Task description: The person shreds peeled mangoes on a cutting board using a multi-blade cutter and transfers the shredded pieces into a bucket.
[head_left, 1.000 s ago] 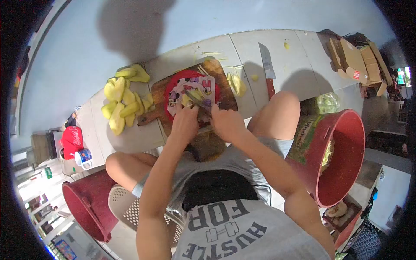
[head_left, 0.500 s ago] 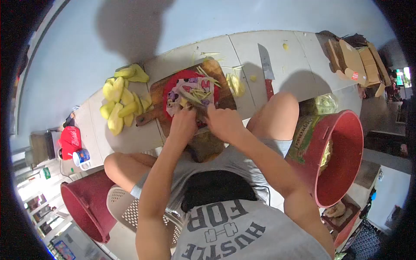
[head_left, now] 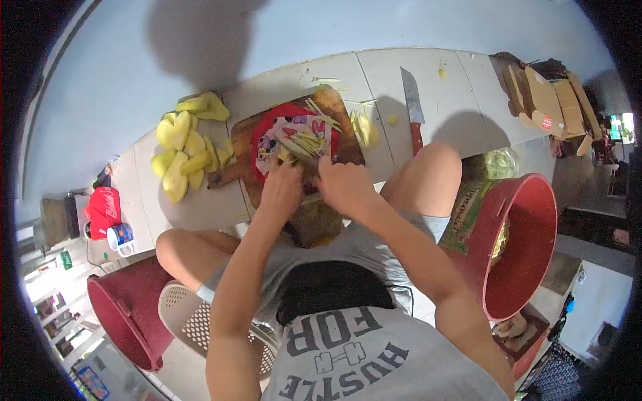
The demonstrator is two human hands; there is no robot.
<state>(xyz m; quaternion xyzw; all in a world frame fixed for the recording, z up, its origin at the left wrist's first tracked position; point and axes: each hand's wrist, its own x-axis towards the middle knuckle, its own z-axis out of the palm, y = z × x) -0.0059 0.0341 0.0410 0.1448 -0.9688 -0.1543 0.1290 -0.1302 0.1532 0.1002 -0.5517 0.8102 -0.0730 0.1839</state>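
Note:
My right hand [head_left: 346, 187] is closed around a knife, whose handle it hides; the blade is hard to make out among the pale strips. Beside it my left hand [head_left: 282, 188] has its fingers bent over a piece of peeled yellow-green fruit [head_left: 286, 159], mostly covered by the fingers. Both hands are at the near edge of a round red-rimmed patterned cloth or mat [head_left: 267, 130]. Thin cut strips [head_left: 307, 142] lie on it. Beneath is a wooden cutting board [head_left: 242, 137] with its handle pointing left.
Peeled fruit pieces [head_left: 180, 160] are heaped left of the board. A second knife [head_left: 412, 107] with a red handle and another fruit piece [head_left: 364, 128] lie to the right. Red buckets [head_left: 528, 267] stand on both sides, near a perforated basket [head_left: 194, 317]. Farther off are a mug [head_left: 121, 236] and cardboard boxes [head_left: 543, 93].
The view has shifted slightly. The knife blade, plainer before across the cloth, now shows less, and the strips beside the hands lie a little differently. Both hands keep their grip.

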